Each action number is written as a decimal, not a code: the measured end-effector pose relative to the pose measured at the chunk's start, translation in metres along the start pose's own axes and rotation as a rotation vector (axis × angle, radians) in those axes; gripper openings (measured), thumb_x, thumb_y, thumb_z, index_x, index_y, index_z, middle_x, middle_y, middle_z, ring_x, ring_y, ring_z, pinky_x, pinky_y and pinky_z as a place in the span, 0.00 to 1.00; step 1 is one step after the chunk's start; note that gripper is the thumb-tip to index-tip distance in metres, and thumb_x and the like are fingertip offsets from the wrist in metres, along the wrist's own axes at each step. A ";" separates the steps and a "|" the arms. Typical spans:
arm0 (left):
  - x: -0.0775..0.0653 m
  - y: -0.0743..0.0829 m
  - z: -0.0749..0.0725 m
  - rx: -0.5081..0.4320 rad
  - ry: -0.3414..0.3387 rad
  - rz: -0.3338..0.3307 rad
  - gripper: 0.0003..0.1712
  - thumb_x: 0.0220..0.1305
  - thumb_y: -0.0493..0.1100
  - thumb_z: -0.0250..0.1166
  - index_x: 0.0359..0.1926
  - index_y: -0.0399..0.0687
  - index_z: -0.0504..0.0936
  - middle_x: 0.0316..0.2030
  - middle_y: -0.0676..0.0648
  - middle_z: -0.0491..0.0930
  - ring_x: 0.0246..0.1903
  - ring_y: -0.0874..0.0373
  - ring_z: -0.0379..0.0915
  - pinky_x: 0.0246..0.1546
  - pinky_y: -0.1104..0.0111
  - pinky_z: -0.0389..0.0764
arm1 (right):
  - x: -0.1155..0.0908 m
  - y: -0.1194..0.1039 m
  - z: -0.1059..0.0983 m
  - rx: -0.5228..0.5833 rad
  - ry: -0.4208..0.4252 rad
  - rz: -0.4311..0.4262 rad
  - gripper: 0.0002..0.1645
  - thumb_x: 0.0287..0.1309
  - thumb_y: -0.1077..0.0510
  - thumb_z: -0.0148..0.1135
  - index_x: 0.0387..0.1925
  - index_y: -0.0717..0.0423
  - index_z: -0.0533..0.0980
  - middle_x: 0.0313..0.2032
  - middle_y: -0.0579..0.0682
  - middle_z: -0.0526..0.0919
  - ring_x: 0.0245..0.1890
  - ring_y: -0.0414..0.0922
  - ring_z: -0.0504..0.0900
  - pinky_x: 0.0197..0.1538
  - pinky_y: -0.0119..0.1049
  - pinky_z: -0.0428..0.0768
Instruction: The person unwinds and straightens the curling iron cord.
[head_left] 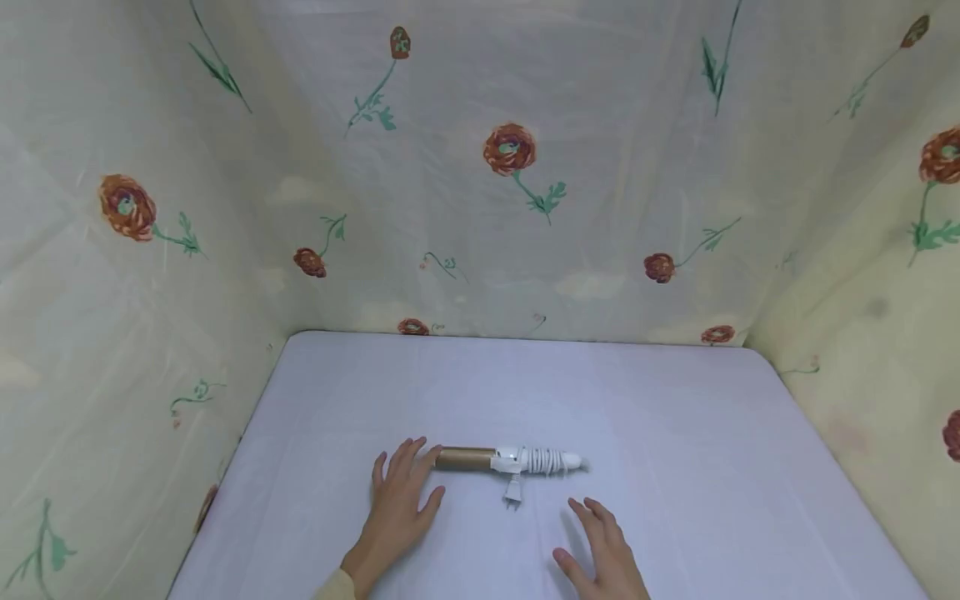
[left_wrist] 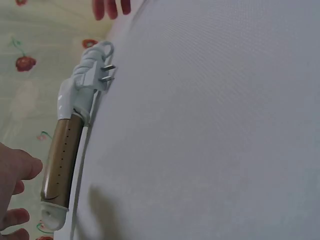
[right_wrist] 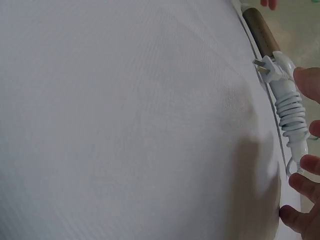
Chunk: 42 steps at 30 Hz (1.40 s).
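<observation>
A curling iron (head_left: 465,459) with a gold barrel and a white handle lies crosswise on the white-covered table. Its white cord (head_left: 547,461) is wound round the handle in several turns, and the two-pin plug (head_left: 512,490) points toward the near side. My left hand (head_left: 399,504) is at the barrel's left end, fingers spread, with a fingertip overlapping that end in the head view. In the left wrist view, a row of small holes runs along the barrel (left_wrist: 63,160). Nearer and to the right of the handle, my right hand (head_left: 606,554) hovers with its fingers apart, holding nothing.
The table (head_left: 675,433) has a smooth white cover and rounded far corners. Flower-printed cloth (head_left: 600,192) hangs behind it and along both sides, close to its edges.
</observation>
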<state>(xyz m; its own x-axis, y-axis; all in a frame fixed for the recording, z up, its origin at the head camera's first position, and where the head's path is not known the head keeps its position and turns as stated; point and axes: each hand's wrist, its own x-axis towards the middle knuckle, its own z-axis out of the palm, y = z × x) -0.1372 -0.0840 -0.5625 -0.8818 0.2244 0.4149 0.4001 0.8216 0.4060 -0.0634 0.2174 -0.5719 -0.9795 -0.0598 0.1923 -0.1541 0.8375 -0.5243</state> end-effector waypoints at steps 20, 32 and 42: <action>0.029 0.022 0.050 0.034 -0.195 0.028 0.30 0.60 0.54 0.64 0.62 0.57 0.70 0.55 0.51 0.74 0.59 0.51 0.66 0.60 0.36 0.48 | -0.006 -0.026 0.018 0.036 -0.108 0.097 0.33 0.54 0.42 0.65 0.59 0.51 0.69 0.62 0.61 0.63 0.60 0.62 0.69 0.51 0.58 0.74; 0.027 0.030 0.059 0.037 -0.094 -0.064 0.27 0.51 0.62 0.67 0.50 0.60 0.78 0.43 0.56 0.77 0.44 0.57 0.69 0.57 0.44 0.52 | 0.002 -0.040 0.013 0.056 -0.164 0.132 0.29 0.57 0.45 0.62 0.57 0.52 0.70 0.61 0.59 0.63 0.61 0.59 0.68 0.54 0.56 0.73; 0.023 0.029 0.047 0.130 -0.014 -0.063 0.22 0.49 0.63 0.66 0.42 0.60 0.80 0.38 0.58 0.83 0.37 0.59 0.73 0.56 0.47 0.54 | 0.006 -0.040 0.021 -0.027 0.125 -0.033 0.27 0.49 0.52 0.70 0.53 0.49 0.74 0.53 0.51 0.72 0.51 0.46 0.77 0.47 0.45 0.78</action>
<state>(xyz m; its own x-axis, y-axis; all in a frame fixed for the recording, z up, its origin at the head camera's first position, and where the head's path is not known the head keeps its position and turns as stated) -0.1571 -0.0302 -0.5795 -0.9080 0.1770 0.3799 0.3090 0.8951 0.3215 -0.0656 0.1719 -0.5670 -0.9497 -0.0211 0.3123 -0.1811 0.8508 -0.4933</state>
